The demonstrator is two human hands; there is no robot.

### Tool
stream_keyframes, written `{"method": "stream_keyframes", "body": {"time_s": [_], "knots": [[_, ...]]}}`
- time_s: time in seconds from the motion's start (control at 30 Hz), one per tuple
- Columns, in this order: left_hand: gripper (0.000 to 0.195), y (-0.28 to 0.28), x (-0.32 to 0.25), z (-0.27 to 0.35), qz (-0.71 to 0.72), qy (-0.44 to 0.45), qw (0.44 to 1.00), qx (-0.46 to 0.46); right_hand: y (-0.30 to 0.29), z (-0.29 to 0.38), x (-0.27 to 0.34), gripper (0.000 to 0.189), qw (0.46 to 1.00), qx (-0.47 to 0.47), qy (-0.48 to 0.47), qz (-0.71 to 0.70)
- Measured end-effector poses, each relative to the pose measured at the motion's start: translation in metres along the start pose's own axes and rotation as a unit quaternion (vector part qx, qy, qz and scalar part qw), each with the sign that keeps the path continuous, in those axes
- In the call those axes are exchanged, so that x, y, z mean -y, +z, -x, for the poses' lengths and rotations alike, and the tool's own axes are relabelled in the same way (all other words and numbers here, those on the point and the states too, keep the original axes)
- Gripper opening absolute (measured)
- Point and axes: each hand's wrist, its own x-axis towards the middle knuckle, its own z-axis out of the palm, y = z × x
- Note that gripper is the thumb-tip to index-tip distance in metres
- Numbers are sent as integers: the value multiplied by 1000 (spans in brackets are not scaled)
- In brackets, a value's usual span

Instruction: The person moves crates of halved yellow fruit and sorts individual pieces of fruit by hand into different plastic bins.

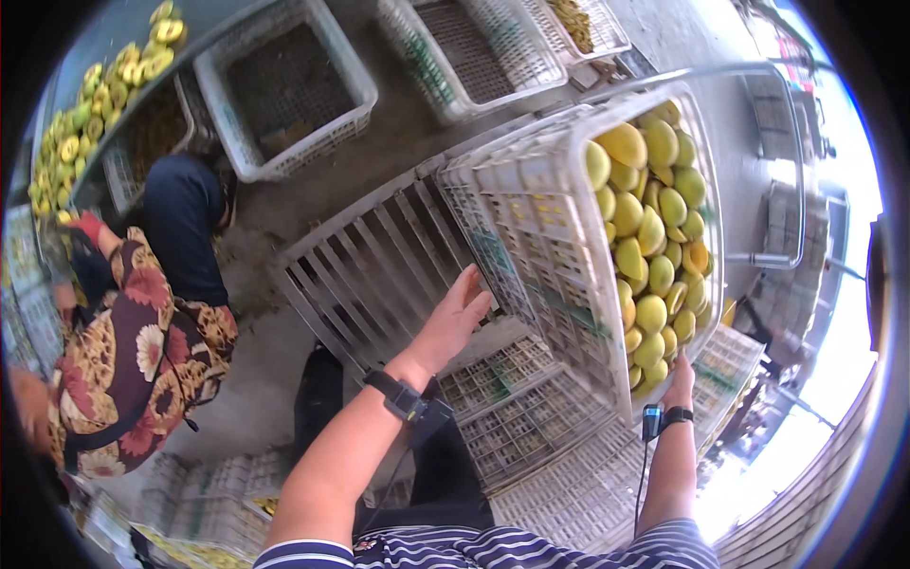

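A tall white plastic crate (pixel 526 227), filled with yellow-green fruit (pixel 650 213) that looks like mangoes, stands at the near end of a slatted metal cart (pixel 377 263). My left hand (pixel 455 323) is over the cart's near edge, left of the crate, fingers apart and nothing in it. On the crate's right side my right hand (pixel 681 380) is at the lower rim, beside the fruit; its fingers are partly hidden, so how firmly it grips does not show. Both wrists wear dark bands with small devices.
White crates (pixel 512 398) are stacked right in front of my legs. Two large crates (pixel 284 85) (pixel 490 50) stand on the floor beyond the cart. A bent metal handle (pixel 800 171) rises at the right. A co-worker (pixel 128 355) in a flowered garment sits at left by a trough of cut fruit (pixel 92 117).
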Motion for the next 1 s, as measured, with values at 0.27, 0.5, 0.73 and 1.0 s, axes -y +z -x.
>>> {"method": "stream_keyframes", "body": {"time_s": [0.27,0.5,0.73,1.0], "knots": [[57,-51,3,-98,-133,66,982,-117,18,28,20,42,1000,7,13,25],[44,-56,-6,-243,-143,288,898,-301,54,46,25,42,989,106,-15,98],[42,-50,-20,-250,106,252,948,-162,78,47,38,37,989,37,73,-120],[39,-57,-4,-270,98,248,949,-167,59,40,25,27,986,28,76,-145]]}}
